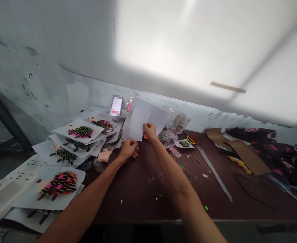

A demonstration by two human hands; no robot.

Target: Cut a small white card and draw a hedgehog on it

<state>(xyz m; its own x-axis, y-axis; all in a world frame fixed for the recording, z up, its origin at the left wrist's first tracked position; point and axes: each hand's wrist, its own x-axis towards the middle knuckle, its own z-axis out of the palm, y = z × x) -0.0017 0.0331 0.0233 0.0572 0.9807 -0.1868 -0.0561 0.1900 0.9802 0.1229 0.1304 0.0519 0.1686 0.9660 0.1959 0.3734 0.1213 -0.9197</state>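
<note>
My right hand (150, 130) is closed in a pinch at the lower part of a white sheet of paper (135, 118), which stands tilted at the back of the table. Below and to the left of it, my left hand (129, 149) is held just over the brown tabletop with its fingers curled together; what is in them, if anything, is hidden. A small orange piece (145, 136) shows beside my right hand. Near my left hand lies a lump of peach-coloured clay (104, 155) on clear plastic.
Overlapping paper sheets with clay hedgehogs (81, 131) fill the left side. Crumpled clear bags (168, 136), a white bottle (181, 124), scissors (192, 139) and a small hedgehog card (185, 144) sit right of centre. Further right are clear sticks (215, 173), a yellow cutter (241, 164) and dark flowered cloth (265, 145).
</note>
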